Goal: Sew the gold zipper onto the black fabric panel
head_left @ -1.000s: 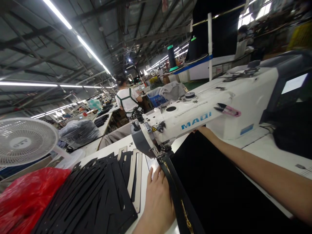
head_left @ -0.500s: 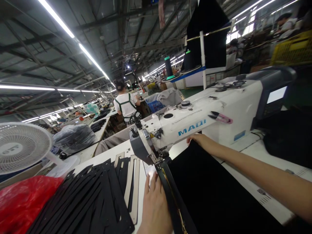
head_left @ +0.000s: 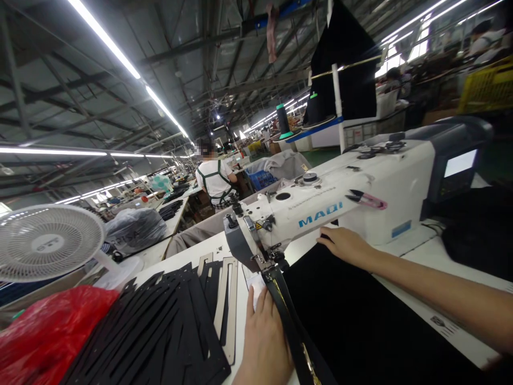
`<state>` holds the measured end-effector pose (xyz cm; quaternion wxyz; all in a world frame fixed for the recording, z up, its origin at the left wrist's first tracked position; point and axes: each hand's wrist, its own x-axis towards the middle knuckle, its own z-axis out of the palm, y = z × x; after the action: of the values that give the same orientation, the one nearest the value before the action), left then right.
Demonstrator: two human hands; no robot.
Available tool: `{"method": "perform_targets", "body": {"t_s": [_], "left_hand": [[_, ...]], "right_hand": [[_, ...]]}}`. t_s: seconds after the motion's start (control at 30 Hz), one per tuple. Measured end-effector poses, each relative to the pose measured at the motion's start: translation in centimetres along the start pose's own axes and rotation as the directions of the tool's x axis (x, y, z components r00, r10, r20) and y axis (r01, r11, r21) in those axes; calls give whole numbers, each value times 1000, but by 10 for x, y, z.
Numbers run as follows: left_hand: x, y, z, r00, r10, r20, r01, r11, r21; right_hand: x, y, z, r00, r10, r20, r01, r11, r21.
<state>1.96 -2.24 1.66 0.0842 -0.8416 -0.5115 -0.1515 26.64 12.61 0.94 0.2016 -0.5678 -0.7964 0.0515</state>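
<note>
A black fabric panel lies across the bed of a white sewing machine, right of the needle. Along its left edge runs a dark strip with a gold zipper, its far end under the presser foot. My left hand lies flat beside this strip, fingers stretched toward the foot and touching the strip's left edge. Beneath the machine arm, my right hand pinches the far edge of the panel between thumb and fingers.
Black cut pieces and beige frame-shaped pieces lie on the left. Beyond them are a red plastic bag and a white fan. Pink-handled thread snips rest on the machine. A co-worker stands farther back.
The whole view has shifted, so things appear slightly farther right and lower. The panel's far corner under my right hand is less raised. Both hands stay in nearly the same places at the machine.
</note>
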Motion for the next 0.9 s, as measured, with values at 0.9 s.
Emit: {"method": "perform_targets", "body": {"t_s": [0.9], "left_hand": [[-11,-3,13,999,-37,-11,35,991,-128]], "right_hand": [[-54,-101,28,775,-621,-121,632,756,169]]}}
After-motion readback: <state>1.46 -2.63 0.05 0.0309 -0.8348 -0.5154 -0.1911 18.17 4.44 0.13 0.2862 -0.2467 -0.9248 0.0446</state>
